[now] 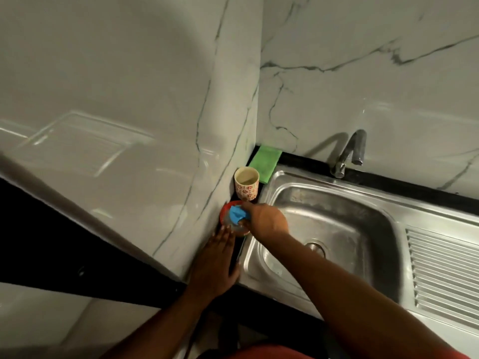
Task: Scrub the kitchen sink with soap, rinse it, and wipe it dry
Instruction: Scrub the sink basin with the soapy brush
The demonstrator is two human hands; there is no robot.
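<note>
A cup [246,183] and green cloth [267,163] are set left of the steel sink [337,211]. A blue scrubber [236,215] is gripped by the right hand [267,220]; the left hand [215,265] is laid flat.

One sink [324,183], tap [348,154], cup [246,186], red dish [223,212], blue cloth [236,215], green cloth [267,161]; two hands [215,265] [267,221]

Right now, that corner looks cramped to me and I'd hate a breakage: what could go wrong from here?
1. The patterned cup stands right behind the red soap dish. The right hand, gripping the blue scrubber in the dish, could knock it over when lifting out.
2. The dish sits close to the rim of the sink. A hard rub might push it in, though the left hand lies flat beside it.
</note>
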